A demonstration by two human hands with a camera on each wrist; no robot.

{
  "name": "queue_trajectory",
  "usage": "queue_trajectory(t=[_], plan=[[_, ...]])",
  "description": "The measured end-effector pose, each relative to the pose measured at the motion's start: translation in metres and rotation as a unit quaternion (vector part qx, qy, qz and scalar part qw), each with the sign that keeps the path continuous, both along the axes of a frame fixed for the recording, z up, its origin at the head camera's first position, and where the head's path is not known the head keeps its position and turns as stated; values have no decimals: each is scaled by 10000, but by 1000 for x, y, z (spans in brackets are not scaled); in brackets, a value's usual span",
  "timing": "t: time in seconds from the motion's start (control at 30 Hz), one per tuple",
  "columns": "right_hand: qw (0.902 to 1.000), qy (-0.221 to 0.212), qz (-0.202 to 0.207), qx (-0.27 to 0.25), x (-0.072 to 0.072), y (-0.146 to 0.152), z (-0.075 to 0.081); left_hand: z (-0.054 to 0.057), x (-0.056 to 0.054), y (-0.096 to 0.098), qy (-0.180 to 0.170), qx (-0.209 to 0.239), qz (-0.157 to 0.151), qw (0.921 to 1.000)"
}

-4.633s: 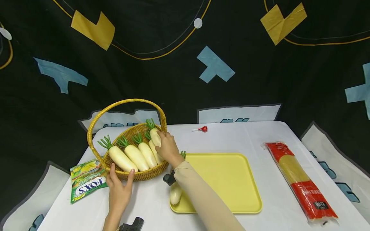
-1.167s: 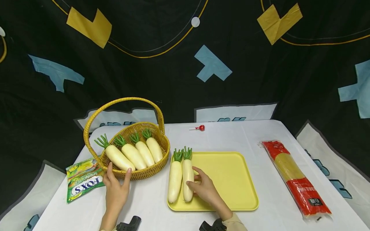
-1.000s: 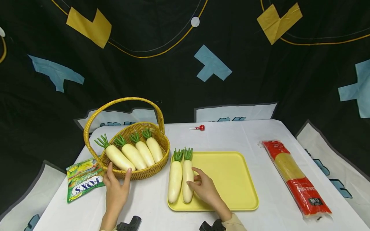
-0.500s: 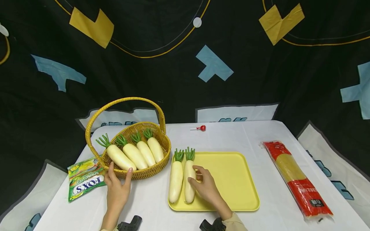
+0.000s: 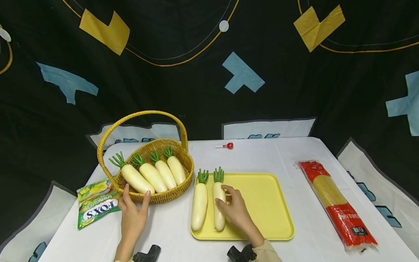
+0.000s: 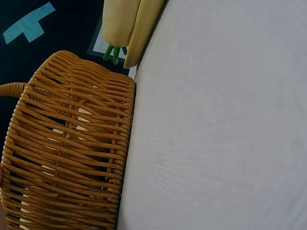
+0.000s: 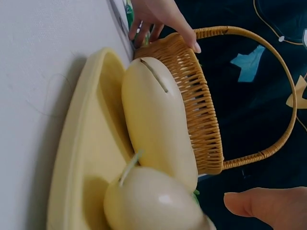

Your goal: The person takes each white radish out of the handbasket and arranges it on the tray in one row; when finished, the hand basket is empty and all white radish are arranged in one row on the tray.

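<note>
In the head view, my right hand (image 5: 236,209) pinches a white radish (image 5: 218,203) with green leaf stubs, lying on the yellow tray (image 5: 262,203). Left of it, with a narrow gap between, another white radish (image 5: 199,205) lies on the tray. My left hand (image 5: 133,218) holds the near rim of the wicker basket (image 5: 170,195), thumb and fingers spread along it. Several white radishes (image 5: 152,177) lean side by side in the basket. Up close in the right wrist view are the pinched radish (image 7: 153,199) and my right thumb (image 7: 268,206).
A green candy bag (image 5: 98,205) lies partly under the basket's left side. At the back is a red lollipop (image 5: 226,146). A long red noodle pack (image 5: 337,203) lies on the right of the white-covered table (image 5: 262,154). The basket's tall handle (image 5: 144,113) arches above it.
My right hand has brought a radish from the basket to the tray beside the other one. Over the last second it has slid that radish slightly right. My left hand stays at the basket.
</note>
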State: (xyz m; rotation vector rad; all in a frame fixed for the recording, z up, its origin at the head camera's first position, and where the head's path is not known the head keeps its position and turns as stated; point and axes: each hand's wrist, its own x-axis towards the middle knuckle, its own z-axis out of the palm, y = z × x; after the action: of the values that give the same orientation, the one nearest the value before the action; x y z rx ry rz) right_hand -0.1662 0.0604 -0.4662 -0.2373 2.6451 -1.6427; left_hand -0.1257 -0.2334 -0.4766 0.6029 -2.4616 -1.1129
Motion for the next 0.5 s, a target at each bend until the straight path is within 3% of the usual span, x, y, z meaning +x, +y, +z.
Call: queue_trajectory(t=[0.5], plan=[[9992,219,-343,-30,-5,2,14,-1,0,0,21,-9,17,10000]])
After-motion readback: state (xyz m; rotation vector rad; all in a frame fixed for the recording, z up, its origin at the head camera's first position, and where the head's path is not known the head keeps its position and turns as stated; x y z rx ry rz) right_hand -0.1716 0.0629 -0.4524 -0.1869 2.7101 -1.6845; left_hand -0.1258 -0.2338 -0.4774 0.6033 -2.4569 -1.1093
